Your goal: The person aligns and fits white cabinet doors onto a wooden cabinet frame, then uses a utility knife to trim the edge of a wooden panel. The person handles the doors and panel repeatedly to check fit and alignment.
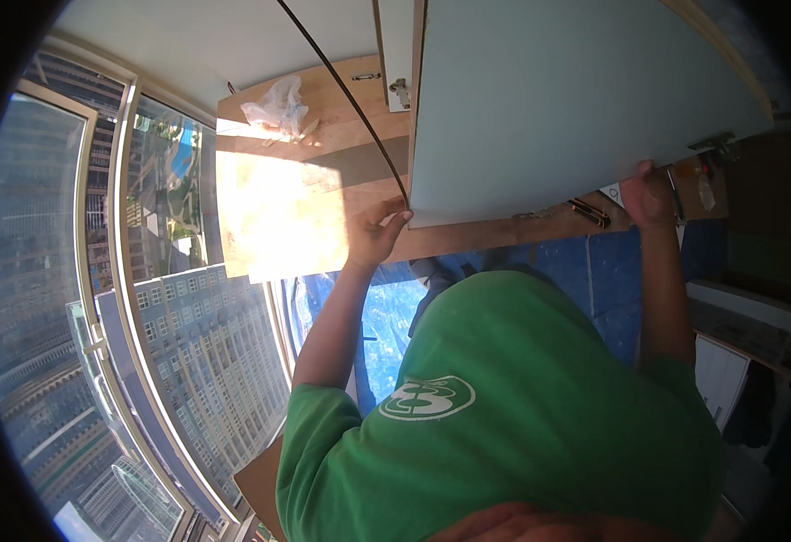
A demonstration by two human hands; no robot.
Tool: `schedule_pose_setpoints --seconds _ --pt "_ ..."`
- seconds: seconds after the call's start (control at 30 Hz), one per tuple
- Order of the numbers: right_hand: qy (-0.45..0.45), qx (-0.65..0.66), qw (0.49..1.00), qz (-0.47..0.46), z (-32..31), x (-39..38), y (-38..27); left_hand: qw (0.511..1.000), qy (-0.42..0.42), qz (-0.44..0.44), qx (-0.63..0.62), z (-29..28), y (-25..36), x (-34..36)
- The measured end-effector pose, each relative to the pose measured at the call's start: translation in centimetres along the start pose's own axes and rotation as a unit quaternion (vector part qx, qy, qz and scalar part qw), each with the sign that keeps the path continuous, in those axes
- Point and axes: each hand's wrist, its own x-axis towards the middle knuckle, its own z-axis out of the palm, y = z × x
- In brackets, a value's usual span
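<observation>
Evidently, left fingers (399,219) pinch one dark strip (353,100) — right fingers (646,170) grip one panel's (567,108) edge.

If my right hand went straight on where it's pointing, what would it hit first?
Most likely the pale panel: your right hand is right at its lower edge, though depth is unclear.

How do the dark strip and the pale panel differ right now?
The dark strip is thin; the pale panel is broad. The strip looks nearly black, the panel light blue-grey. The strip appears bowed, the panel flat. Both have an end or corner at the left hand.
</observation>
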Motion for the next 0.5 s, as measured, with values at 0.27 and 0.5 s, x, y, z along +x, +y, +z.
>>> schedule_pose_setpoints --seconds 0.27,0.5 --pt "0.015 -0.012 1.000 0.009 0.3 0.1 -0.1 0.991 -0.076 -0.028 -0.109 -1.2 -1.4 1.7" --pt "0.000 -0.010 1.000 0.005 -2.4 -0.2 0.4 0.989 -0.113 -0.042 -0.081 -2.0 -1.2 2.3"
